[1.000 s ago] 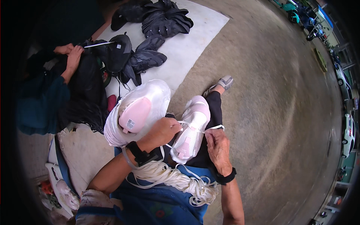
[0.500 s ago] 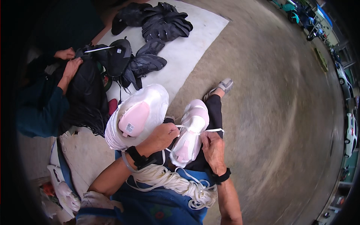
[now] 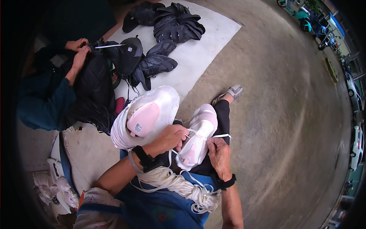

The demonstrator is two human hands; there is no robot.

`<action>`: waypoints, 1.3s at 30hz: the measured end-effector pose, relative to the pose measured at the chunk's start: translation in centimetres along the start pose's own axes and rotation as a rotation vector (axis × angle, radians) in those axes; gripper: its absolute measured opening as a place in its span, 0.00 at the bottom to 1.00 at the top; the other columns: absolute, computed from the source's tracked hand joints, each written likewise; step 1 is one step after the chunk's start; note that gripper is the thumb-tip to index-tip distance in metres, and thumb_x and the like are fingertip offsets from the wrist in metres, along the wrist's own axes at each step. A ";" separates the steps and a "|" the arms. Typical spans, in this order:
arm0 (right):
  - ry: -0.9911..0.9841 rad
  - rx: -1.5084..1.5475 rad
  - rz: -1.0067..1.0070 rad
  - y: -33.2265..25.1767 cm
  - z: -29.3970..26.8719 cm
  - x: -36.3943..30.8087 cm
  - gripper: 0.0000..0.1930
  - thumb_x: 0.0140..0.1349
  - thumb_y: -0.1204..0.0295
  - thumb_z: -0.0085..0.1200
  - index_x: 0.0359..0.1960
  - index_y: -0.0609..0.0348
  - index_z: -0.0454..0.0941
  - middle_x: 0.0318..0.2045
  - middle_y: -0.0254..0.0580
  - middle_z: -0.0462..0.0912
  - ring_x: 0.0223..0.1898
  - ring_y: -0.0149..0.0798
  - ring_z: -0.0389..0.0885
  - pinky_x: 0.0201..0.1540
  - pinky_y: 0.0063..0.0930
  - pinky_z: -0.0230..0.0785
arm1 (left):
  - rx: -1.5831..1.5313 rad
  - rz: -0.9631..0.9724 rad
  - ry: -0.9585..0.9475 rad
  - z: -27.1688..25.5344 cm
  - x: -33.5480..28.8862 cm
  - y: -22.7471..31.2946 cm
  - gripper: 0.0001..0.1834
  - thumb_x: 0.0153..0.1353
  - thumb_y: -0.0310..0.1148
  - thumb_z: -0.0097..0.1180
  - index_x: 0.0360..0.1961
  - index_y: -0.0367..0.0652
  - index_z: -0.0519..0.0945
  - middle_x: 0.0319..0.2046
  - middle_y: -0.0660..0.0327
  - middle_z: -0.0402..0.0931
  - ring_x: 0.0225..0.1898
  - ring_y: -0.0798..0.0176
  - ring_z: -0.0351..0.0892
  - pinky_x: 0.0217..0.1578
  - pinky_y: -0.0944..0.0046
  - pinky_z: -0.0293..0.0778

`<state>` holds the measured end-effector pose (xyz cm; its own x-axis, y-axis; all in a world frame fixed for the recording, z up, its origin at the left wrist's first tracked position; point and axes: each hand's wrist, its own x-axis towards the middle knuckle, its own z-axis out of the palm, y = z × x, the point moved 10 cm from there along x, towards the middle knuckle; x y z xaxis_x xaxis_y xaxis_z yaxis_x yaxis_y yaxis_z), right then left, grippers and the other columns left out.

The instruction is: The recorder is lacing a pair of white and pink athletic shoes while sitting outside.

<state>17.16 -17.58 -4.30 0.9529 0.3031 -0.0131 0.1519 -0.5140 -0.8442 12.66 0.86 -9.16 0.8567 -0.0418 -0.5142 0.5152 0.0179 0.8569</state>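
Left hand (image 3: 173, 138) and right hand (image 3: 220, 152) pinched on white lace (image 3: 223, 136), shoe upper (image 3: 199, 136) between

Nearest us: blue apron (image 3: 160, 210) over the lap, with a loose lace bundle (image 3: 179, 187) heaped across it, just short of the upper.

Our hands: left is pinched nearly closed on lace at the upper's left edge. Right is curled closed at the right edge, lace running out past its fingertips; the exact pinch point is behind its fingers, so we can't see it.

Key relation: the pink-and-white upper sits ahead of us on the lap, beside the black trouser leg (image 3: 223, 114). Long axis runs away from us, leaning right, rounded pink end far. Our hands straddle it, lace lying across that axis. Neither is clearly nearer; the right one looks to be touching its edge.

Just beyond our left forearm: nested stack of white-and-pink uppers (image 3: 144, 118), apart from the one we're handling.

Farther left: co-worker's hands (image 3: 79, 57) by a white strip (image 3: 108, 46) and black uppers (image 3: 179, 27), some on a white sheet (image 3: 215, 34).

Far right, across the concrete floor (image 3: 274, 95): scooters (image 3: 305, 23) and a white car (image 3: 357, 143).
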 end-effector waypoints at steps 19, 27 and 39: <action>0.036 0.001 -0.044 1.6 0.6 -0.1 0.06 0.63 0.75 0.53 0.33 0.68 0.78 0.22 0.42 0.78 0.21 0.31 0.76 0.25 0.25 0.69 | 0.303 0.256 0.257 -0.1 1.4 3.4 0.08 0.59 0.28 0.54 0.36 0.34 0.78 0.30 0.58 0.79 0.31 0.68 0.78 0.36 0.68 0.75; -0.002 0.052 0.082 1.6 0.7 -0.1 0.07 0.61 0.75 0.53 0.33 0.69 0.78 0.28 0.56 0.78 0.28 0.51 0.79 0.33 0.39 0.71 | 0.372 0.386 0.349 -0.3 0.4 4.7 0.07 0.55 0.25 0.58 0.35 0.35 0.78 0.31 0.55 0.80 0.32 0.62 0.80 0.35 0.64 0.75; 0.072 -0.118 -0.168 -1.2 0.5 -0.4 0.04 0.59 0.78 0.53 0.33 0.67 0.74 0.27 0.57 0.74 0.28 0.59 0.75 0.31 0.46 0.69 | 0.637 0.480 0.176 1.6 0.1 5.9 0.10 0.57 0.27 0.58 0.40 0.38 0.75 0.30 0.48 0.78 0.35 0.46 0.80 0.35 0.57 0.75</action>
<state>16.50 -16.64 -3.59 0.9272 0.3364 0.1647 0.3360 -0.5527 -0.7626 15.69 -0.64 -4.11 0.9991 -0.0150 -0.0384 0.0226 -0.5793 0.8148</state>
